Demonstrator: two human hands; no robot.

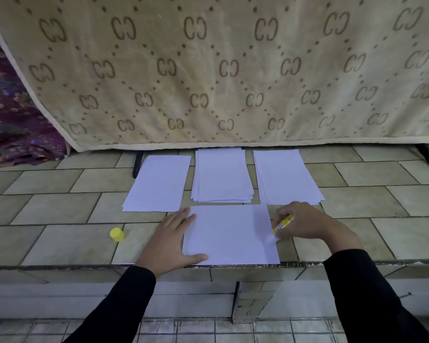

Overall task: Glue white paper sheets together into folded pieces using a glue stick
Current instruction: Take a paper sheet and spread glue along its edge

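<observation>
White paper is the thing worked on: a single sheet [229, 233] lies on the tiled surface [60, 238] directly between the two hands. The left hand [174, 240] rests flat on the sheet's left margin, fingers spread and straight, thumb at the near corner, pinning it. The right hand [305, 221] is curled round a yellow glue stick [284, 222], whose long axis slants down and inward. Its tip meets the sheet's right margin, though the contact itself is blurred. That margin runs near-to-far just inside the right hand, so the glue stroke probably follows that line, and the right hand is the nearer one to make it. Beyond both hands lie a left stack [157, 184], a middle stack [222, 175] and a right stack [285, 177] of paper. The yellow cap [117, 234] sits outside the left hand, apart from it.
</observation>
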